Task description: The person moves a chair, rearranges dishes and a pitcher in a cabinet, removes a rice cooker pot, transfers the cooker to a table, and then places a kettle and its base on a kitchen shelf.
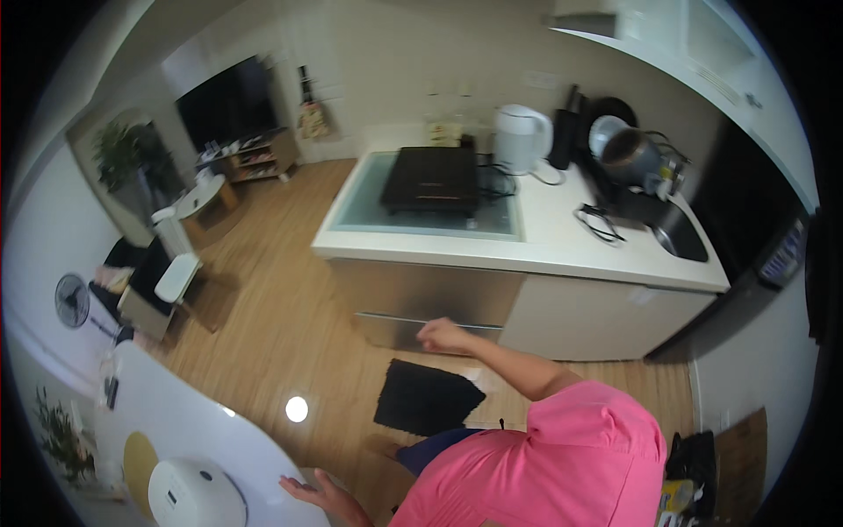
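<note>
My right hand (444, 336) is in front of the lower drawer (395, 332) of the kitchen unit. Its fingers are loosely curled, with nothing visible in them; whether it touches the drawer front is unclear. Low in the view, my left hand (319, 491) has its fingers spread at the edge of the white table (211, 435) and holds nothing. A white rounded appliance (194, 494), perhaps a rice cooker, stands on that table beside a round yellow mat (139, 458). Below my right hand, a black shaggy mat (425, 398) lies on the wood floor.
On the counter (553, 250) are a black cooktop (431, 181), a white electric kettle (520, 138), a coiled black cable (599, 224) and a sink (681, 230) with stacked pots (629, 155) behind. A dark refrigerator (737, 217) borders the right. White chair (178, 277) at left.
</note>
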`<state>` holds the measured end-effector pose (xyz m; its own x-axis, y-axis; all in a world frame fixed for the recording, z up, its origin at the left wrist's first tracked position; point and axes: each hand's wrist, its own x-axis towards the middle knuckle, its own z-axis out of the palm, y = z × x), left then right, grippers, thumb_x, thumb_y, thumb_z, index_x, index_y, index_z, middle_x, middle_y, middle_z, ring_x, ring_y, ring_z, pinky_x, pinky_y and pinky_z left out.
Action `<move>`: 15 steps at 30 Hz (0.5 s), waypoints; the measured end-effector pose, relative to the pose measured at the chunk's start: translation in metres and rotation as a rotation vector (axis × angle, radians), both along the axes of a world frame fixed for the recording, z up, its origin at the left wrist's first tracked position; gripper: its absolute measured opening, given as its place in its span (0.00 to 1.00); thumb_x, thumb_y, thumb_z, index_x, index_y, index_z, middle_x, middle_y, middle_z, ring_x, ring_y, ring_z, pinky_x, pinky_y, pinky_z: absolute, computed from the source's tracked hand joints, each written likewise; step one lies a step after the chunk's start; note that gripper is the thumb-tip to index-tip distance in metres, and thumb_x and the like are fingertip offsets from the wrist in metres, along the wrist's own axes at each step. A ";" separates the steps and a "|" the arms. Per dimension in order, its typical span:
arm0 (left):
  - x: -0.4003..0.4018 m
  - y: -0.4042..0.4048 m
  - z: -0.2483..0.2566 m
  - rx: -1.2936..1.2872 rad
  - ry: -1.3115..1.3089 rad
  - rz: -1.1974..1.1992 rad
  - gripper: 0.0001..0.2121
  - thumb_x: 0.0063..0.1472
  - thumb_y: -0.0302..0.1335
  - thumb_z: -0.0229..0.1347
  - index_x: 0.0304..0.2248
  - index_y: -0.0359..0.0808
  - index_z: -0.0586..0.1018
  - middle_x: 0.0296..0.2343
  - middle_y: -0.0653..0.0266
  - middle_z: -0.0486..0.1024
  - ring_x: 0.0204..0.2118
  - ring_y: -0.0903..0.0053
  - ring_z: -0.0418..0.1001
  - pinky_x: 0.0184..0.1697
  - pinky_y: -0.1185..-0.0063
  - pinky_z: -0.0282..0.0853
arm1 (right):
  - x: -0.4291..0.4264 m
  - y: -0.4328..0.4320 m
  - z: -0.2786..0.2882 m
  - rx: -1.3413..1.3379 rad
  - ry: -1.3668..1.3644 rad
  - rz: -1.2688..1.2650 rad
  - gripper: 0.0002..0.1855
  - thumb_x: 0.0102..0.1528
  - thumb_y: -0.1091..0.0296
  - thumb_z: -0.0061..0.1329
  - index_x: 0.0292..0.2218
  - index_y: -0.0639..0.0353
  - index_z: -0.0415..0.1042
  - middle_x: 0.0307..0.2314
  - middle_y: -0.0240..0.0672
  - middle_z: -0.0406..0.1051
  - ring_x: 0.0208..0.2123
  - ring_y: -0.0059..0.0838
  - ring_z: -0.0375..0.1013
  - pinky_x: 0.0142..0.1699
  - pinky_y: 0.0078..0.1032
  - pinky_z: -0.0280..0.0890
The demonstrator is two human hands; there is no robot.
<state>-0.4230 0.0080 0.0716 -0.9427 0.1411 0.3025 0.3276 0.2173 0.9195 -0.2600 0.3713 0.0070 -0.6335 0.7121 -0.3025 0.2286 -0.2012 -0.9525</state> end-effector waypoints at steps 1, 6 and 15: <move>0.003 0.002 0.004 -0.059 0.063 -0.077 0.30 0.56 0.24 0.44 0.56 0.34 0.45 0.55 0.51 0.44 0.58 0.62 0.44 0.57 0.68 0.43 | 0.038 0.006 0.008 0.043 -0.041 -0.086 0.09 0.52 0.65 0.47 0.30 0.62 0.71 0.18 0.32 0.69 0.19 0.20 0.68 0.24 0.19 0.65; 0.053 0.044 0.037 0.010 -0.057 -0.316 0.26 0.55 0.20 0.45 0.53 0.31 0.52 0.54 0.54 0.47 0.57 0.65 0.46 0.58 0.71 0.43 | 0.191 0.009 0.071 0.187 0.037 -0.375 0.19 0.52 0.52 0.46 0.22 0.59 0.65 0.12 0.28 0.61 0.14 0.18 0.65 0.19 0.17 0.60; 0.126 0.128 0.008 -0.047 -0.207 -0.615 0.22 0.55 0.18 0.44 0.51 0.34 0.59 0.51 0.58 0.56 0.54 0.67 0.54 0.56 0.74 0.46 | 0.288 0.062 0.093 0.348 0.047 -0.495 0.23 0.57 0.49 0.37 0.23 0.62 0.64 0.10 0.28 0.59 0.10 0.18 0.60 0.17 0.18 0.57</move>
